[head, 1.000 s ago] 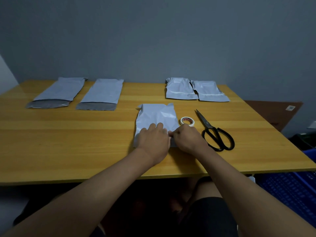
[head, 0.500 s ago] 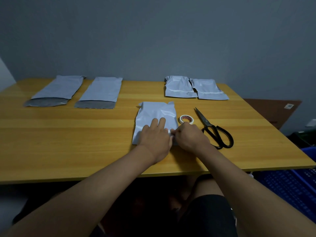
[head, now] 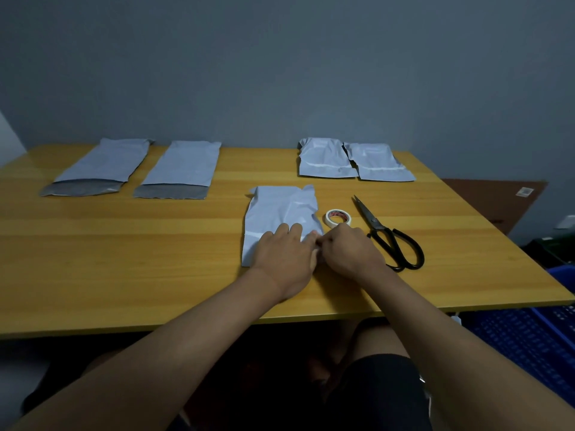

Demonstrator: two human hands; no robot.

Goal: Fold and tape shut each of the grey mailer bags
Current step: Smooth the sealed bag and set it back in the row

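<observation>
Change: both my hands sit slightly farther up the bag than a second ago.
Left hand [head: 284, 253]: flat, fingers straight, pressing the grey mailer bag [head: 280, 209] onto the tabletop [head: 124, 253].
Right hand [head: 350, 250]: fingers curled at the bag's right edge, pinching it; the tips are hidden.
Bag: centre of tabletop, near edge folded.
Tape roll [head: 338, 217]: just right of bag.
Scissors [head: 389, 236]: right of tape.
</observation>
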